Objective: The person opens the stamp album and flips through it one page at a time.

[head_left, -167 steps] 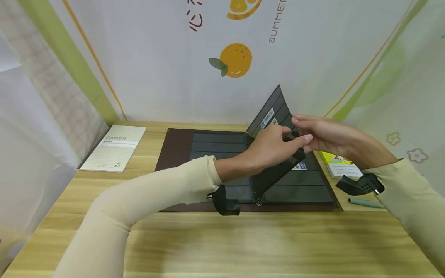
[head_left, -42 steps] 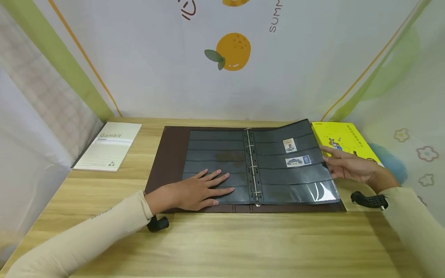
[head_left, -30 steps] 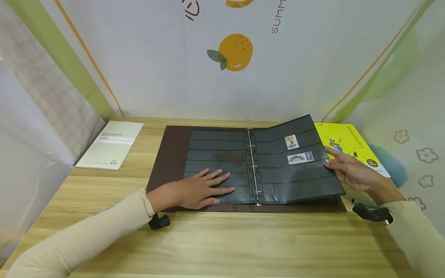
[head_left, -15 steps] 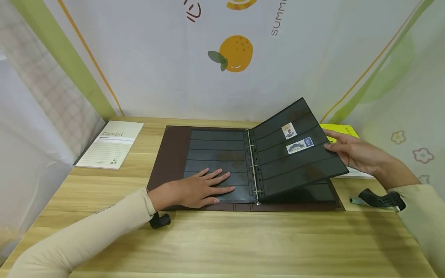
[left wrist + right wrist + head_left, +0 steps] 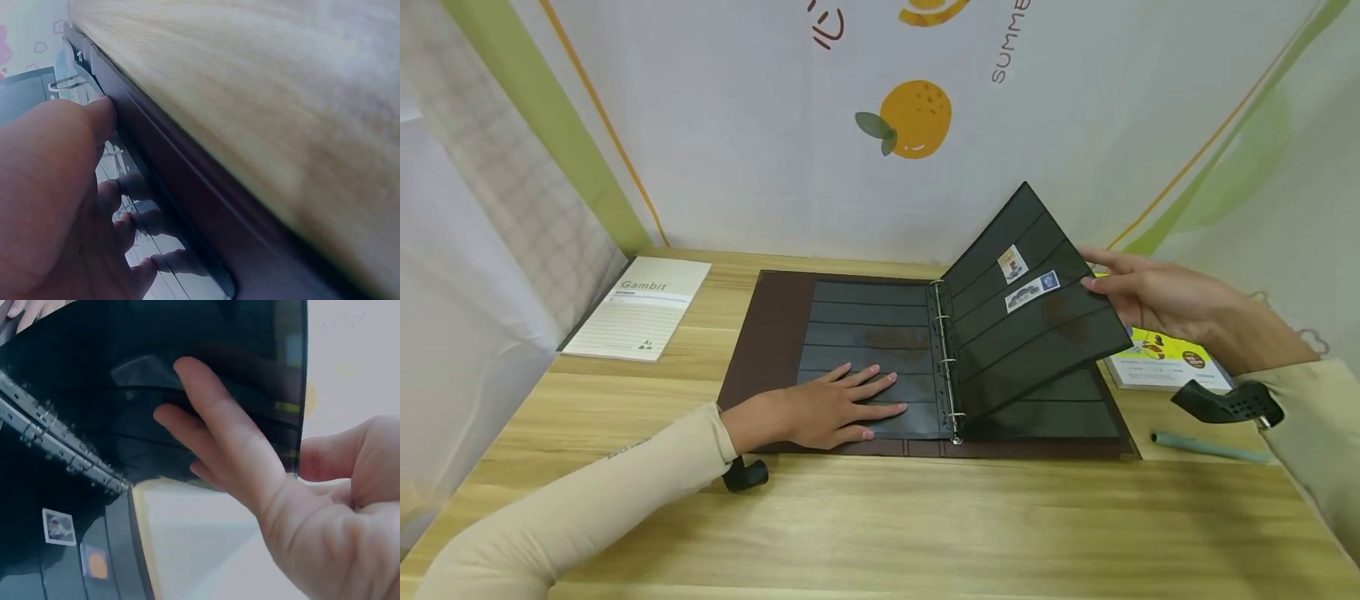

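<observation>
A stamp album with a dark brown cover [image 5: 769, 333] lies spread on the table, its metal rings [image 5: 948, 362] running down the middle. My left hand [image 5: 820, 414] rests flat with fingers spread on the black left page [image 5: 868, 315]. At the right, my right hand [image 5: 1183, 308] pinches the outer edge of a raised black page [image 5: 1015, 346], thumb on one face and fingers behind it. A small upright stamp [image 5: 1012, 264] and a wider stamp [image 5: 1032, 291] sit in that page's strips. In the right wrist view, a framed stamp [image 5: 59, 526] shows on the page beneath.
A Gambit notepad [image 5: 638, 310] lies at the back left of the wooden table [image 5: 865, 525]. To the right of the album are a yellow-covered book [image 5: 1168, 362], partly behind my right hand, and a green pen [image 5: 1210, 447]. A fruit-print curtain [image 5: 760, 150] hangs behind.
My right hand has raised the page with the two stamps from nearly flat to a steep tilt, swinging it leftward. The left hand has stayed flat on the left page over the last second.
</observation>
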A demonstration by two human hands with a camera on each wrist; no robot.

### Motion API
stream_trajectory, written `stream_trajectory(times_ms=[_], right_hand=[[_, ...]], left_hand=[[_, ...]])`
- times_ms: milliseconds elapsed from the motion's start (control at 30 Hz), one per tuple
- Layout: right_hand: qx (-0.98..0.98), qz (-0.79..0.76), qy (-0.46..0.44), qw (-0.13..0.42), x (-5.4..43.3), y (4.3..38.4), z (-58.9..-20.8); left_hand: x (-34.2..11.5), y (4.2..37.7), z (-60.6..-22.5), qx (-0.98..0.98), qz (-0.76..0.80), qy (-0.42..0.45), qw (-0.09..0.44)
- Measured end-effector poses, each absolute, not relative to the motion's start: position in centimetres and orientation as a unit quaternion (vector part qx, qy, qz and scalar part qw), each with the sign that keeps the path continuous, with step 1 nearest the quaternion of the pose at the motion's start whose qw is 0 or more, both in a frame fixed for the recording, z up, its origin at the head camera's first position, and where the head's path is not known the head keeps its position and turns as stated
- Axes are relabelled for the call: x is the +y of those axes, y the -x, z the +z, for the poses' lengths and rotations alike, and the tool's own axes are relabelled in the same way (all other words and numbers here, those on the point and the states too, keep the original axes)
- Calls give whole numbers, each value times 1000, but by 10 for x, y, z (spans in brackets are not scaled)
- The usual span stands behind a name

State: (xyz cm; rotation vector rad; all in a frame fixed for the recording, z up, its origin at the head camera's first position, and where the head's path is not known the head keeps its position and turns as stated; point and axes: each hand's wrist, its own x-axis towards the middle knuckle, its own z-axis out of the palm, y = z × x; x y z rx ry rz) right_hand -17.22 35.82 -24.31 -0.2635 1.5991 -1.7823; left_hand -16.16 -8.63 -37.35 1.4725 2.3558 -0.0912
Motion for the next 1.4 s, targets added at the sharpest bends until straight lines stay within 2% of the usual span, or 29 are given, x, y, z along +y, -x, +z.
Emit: stream_trajectory(times_ms=[267,533,700,800,933,1000,1133,1233,1400], right_hand=[[792,-534,41,293,337,171,-224],[777,-543,21,318,310,179,-217],[776,-544,26,319,300,177,-215],[777,-542,33,319,292,175,-214],[776,-535,48,330,281,175,-211],[775,-532,54,336,276,175,-209],[774,-536,55,333,266,174,-204],[768,-546,53,331,259,172,-201],[750,-568,59,335,254,166,-199]], left_hand=[[-86,162,-373,831,-37,-525,182],[-83,162,-369,833,-50,-519,184],[-71,163,-361,837,-20,-531,132],[-53,162,-346,848,109,-508,107],[-14,155,-304,839,358,-392,117],[7,151,-279,830,429,-341,104],[39,153,-240,853,406,-326,38],[48,158,-226,872,356,-336,4],[47,161,-221,861,376,-336,60]])
